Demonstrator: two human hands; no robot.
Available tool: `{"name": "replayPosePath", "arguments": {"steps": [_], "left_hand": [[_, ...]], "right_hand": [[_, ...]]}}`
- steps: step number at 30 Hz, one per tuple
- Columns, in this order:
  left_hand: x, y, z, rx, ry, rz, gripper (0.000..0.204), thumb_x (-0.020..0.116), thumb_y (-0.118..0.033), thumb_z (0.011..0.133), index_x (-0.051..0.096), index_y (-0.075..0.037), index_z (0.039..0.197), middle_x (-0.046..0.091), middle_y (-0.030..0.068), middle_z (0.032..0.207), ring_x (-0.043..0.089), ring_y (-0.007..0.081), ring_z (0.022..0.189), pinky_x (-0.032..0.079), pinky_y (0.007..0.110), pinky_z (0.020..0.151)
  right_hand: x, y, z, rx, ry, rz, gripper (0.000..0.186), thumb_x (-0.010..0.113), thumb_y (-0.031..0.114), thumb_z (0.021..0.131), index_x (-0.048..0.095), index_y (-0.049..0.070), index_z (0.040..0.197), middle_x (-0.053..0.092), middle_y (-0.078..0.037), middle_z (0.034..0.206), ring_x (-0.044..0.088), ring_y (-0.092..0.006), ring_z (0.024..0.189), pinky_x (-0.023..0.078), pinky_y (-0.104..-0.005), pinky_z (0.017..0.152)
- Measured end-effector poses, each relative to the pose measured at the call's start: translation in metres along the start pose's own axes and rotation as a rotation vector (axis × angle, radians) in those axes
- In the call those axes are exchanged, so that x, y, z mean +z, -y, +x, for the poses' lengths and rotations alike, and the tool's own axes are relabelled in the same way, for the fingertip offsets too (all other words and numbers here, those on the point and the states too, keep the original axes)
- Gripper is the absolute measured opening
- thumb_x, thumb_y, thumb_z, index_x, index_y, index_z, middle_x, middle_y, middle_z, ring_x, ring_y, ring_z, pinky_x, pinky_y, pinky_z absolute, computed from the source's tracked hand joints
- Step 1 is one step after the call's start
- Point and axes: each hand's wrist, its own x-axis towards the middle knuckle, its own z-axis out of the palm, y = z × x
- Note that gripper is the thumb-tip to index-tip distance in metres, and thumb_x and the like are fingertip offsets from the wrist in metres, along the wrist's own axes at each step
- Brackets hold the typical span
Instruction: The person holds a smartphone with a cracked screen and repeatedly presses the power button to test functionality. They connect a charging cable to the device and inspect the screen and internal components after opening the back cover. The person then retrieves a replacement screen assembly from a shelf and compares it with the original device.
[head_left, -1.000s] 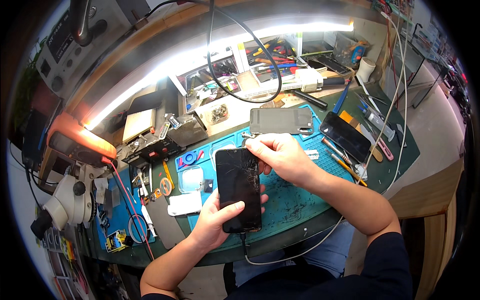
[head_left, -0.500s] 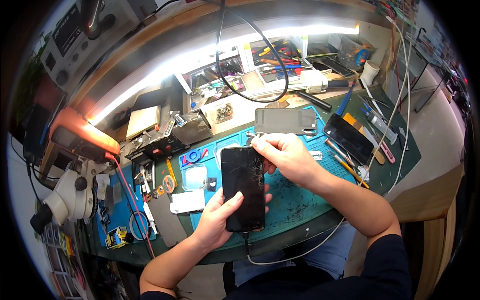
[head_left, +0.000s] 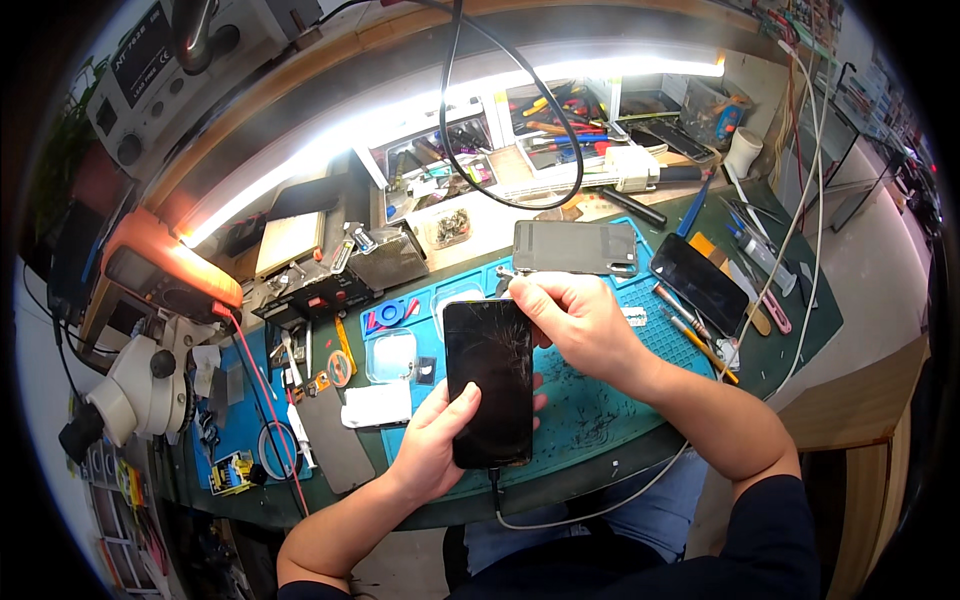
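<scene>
A black phone (head_left: 488, 400) with a cracked screen stands lengthwise in front of me, above the teal work mat (head_left: 590, 405). The cracks spread from its upper right part. My left hand (head_left: 435, 430) grips it from the left, thumb on the screen and fingertips showing past the right edge. At the top right corner, my right hand (head_left: 580, 318) is closed in a pinch. Whatever sits between that thumb and forefinger is hidden. A cable with a black plug (head_left: 494, 482) runs into the phone's bottom edge.
Beyond the hands lies a grey phone-shaped panel (head_left: 575, 247), with another black phone (head_left: 699, 284) to its right among screwdrivers and tweezers. Clear plastic dishes (head_left: 391, 356) and a white box (head_left: 377, 404) are at left. An orange multimeter (head_left: 165, 270) and microscope (head_left: 140, 395) stand farther left. A black cable loop (head_left: 580, 150) hangs overhead.
The glints on the cracked screen look different, so the phone's tilt has changed slightly. Both hands keep nearly the same places on it.
</scene>
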Motion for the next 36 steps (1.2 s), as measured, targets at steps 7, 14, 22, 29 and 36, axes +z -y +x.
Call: {"name": "replayPosePath", "arguments": {"steps": [7, 14, 22, 29, 36], "left_hand": [[-0.001, 0.0, 0.001, -0.005, 0.011, 0.021, 0.061, 0.042, -0.04, 0.102, 0.028, 0.0, 0.146, 0.047, 0.0244, 0.138, 0.054, 0.0357, 0.123, 0.047, 0.049, 0.102], [-0.005, 0.002, 0.001, 0.004, 0.026, -0.06, 0.065, 0.038, -0.046, 0.102, 0.026, -0.001, 0.148, 0.045, 0.0256, 0.14, 0.053, 0.0373, 0.124, 0.045, 0.049, 0.104], [-0.002, -0.002, -0.001, 0.008, 0.009, 0.047, 0.058, 0.057, -0.019, 0.095, 0.032, 0.001, 0.143, 0.049, 0.0244, 0.136, 0.055, 0.0352, 0.123, 0.048, 0.048, 0.102], [0.003, -0.005, -0.005, -0.006, -0.018, 0.074, 0.056, 0.059, -0.01, 0.092, 0.034, 0.001, 0.142, 0.052, 0.0251, 0.133, 0.057, 0.0357, 0.12, 0.05, 0.047, 0.1], [0.0, -0.003, -0.006, 0.02, 0.079, 0.08, 0.053, 0.057, -0.015, 0.097, 0.036, 0.001, 0.142, 0.053, 0.0225, 0.134, 0.057, 0.0328, 0.122, 0.051, 0.043, 0.099]], "right_hand": [[0.002, -0.005, 0.0, -0.041, -0.038, -0.014, 0.039, 0.054, 0.031, 0.101, 0.066, -0.001, 0.083, 0.059, -0.003, 0.061, 0.054, -0.0067, 0.058, 0.044, -0.0277, 0.053], [0.002, -0.001, -0.002, -0.027, -0.05, 0.011, 0.043, 0.049, 0.033, 0.103, 0.066, -0.002, 0.084, 0.057, -0.005, 0.059, 0.052, -0.0092, 0.054, 0.043, -0.0295, 0.05], [0.001, -0.002, -0.004, -0.085, -0.018, 0.007, 0.045, 0.041, 0.031, 0.105, 0.071, -0.002, 0.098, 0.06, -0.005, 0.063, 0.054, -0.0109, 0.056, 0.044, -0.0288, 0.052], [-0.004, 0.003, -0.007, -0.187, 0.034, -0.021, 0.051, 0.031, 0.031, 0.107, 0.071, -0.001, 0.102, 0.058, -0.004, 0.063, 0.052, -0.0101, 0.055, 0.044, -0.0274, 0.052], [-0.008, 0.009, -0.011, -0.305, 0.097, -0.035, 0.062, 0.024, 0.037, 0.107, 0.069, -0.004, 0.106, 0.062, -0.005, 0.069, 0.054, -0.0097, 0.057, 0.045, -0.0241, 0.053]]}}
